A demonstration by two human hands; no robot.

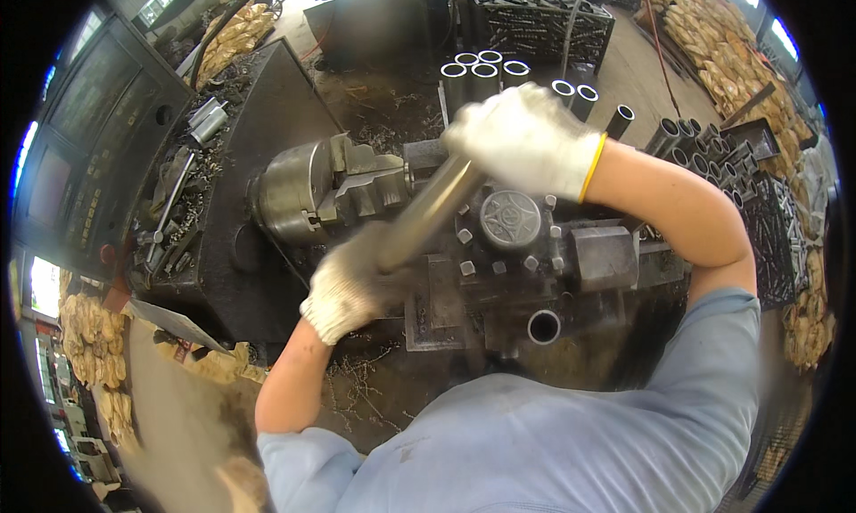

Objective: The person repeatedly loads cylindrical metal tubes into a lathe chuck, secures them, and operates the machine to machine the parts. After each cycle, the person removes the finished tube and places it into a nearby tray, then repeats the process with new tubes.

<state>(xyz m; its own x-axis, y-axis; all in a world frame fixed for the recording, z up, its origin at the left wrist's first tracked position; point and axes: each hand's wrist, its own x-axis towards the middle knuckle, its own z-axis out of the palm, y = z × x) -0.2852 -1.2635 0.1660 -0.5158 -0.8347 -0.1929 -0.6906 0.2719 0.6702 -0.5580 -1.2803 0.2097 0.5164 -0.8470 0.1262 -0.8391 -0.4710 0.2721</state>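
Observation:
A blurred metal tube (pixel 431 209) slants between my two gloved hands, over a lathe. My right hand (pixel 525 138), in a white knit glove with a yellow cuff edge, closes round its upper end. Round the lower end is my left hand (pixel 354 279), its glove stained dark at the fingers. The lathe's three-jaw chuck (pixel 294 192) lies to the left of the tube, and the square tool post (pixel 510 219) with its bolts is to the right, below my right hand. One more tube (pixel 544 327) stands upright in front of the tool post, its open end up.
Several upright tubes (pixel 484 72) stand behind the lathe, and more tubes (pixel 699 162) lie at the right. The headstock top (pixel 200 179) at the left bears metal chips, a T-handled wrench (pixel 170 205) and a short metal cylinder. A bin of metal parts (pixel 542 35) is at the back.

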